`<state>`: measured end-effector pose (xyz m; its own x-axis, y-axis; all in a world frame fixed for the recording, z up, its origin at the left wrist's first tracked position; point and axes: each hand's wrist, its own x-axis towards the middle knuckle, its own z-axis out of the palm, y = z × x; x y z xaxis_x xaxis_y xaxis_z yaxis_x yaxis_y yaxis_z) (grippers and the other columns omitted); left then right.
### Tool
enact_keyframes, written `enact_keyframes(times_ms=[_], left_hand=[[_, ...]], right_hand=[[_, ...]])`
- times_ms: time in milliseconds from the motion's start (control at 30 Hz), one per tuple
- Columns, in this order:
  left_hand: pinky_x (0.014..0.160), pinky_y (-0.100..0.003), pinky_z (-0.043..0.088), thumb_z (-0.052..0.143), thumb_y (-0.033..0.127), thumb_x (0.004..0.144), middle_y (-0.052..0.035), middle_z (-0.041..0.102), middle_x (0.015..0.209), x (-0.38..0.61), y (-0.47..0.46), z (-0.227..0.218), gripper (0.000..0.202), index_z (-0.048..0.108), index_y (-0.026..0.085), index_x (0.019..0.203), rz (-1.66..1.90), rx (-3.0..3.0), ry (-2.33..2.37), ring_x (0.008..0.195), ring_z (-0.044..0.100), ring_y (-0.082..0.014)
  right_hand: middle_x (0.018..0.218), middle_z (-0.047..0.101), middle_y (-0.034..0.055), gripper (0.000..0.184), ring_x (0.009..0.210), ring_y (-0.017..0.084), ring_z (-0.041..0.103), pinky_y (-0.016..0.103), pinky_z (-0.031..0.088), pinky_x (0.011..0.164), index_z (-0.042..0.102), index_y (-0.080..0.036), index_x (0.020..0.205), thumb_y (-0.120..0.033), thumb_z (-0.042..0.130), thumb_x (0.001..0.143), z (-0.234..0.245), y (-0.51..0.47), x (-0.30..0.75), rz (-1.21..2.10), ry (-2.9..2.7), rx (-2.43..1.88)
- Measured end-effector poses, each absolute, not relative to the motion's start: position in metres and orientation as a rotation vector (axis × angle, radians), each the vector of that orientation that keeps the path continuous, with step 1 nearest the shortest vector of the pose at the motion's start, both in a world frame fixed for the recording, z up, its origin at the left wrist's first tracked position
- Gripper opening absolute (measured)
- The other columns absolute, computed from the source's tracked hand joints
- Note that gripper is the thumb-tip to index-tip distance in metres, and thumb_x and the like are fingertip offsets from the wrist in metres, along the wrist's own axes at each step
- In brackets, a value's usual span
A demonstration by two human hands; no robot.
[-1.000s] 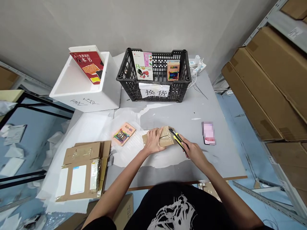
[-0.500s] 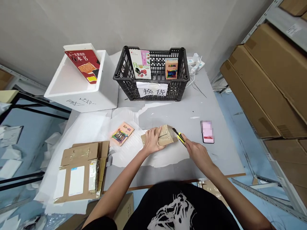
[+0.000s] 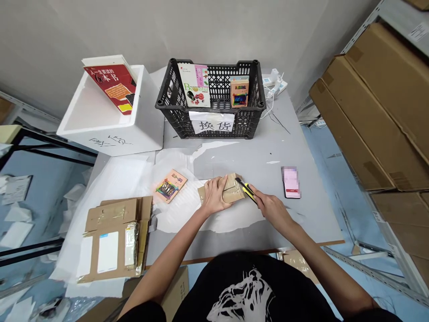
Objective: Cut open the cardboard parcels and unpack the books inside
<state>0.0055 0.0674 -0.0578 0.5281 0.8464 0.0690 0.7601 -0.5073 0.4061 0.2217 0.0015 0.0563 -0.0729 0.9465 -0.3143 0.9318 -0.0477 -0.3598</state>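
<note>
A small taped cardboard box (image 3: 232, 189) lies on the table in front of me. My left hand (image 3: 215, 196) is closed over its left part, pressing it down. In my right hand (image 3: 272, 209) is a yellow and black box cutter (image 3: 247, 189), its tip at the box's upper right side. Whether the blade has gone into the tape I cannot tell. To the left of the box, an orange book (image 3: 170, 185) rests on white foam wrap (image 3: 181, 162).
Flattened cardboard (image 3: 114, 241) lies at the table's left front. A white foam box (image 3: 110, 129) and a black crate (image 3: 211, 107), both holding books, stand at the back. A phone (image 3: 291, 182) lies on the right; large cartons (image 3: 375, 107) fill the right-hand shelf.
My right hand has brought the box cutter slightly left and up, so its tip now meets the box. The left hand stays on the box. The view has shifted a little.
</note>
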Motion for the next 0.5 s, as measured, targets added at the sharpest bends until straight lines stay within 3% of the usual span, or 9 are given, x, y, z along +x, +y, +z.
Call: enact_keyframes(times_ms=[500], left_hand=[[0.098,-0.047,0.025,0.064,0.061,0.061,-0.0185,0.043,0.127,0.0044,0.0673,-0.0577,0.104,0.024,0.015,0.146,0.387,2.444,1.325,0.117,0.04,-0.0336]], right_hand=[[0.064,0.065,-0.0008,0.046,0.05,0.013,0.055,0.022,0.034,0.05,0.045,-0.027,0.139,-0.022,0.033,0.095,0.0564,0.0052,0.2269,0.873,-2.086,-2.084]])
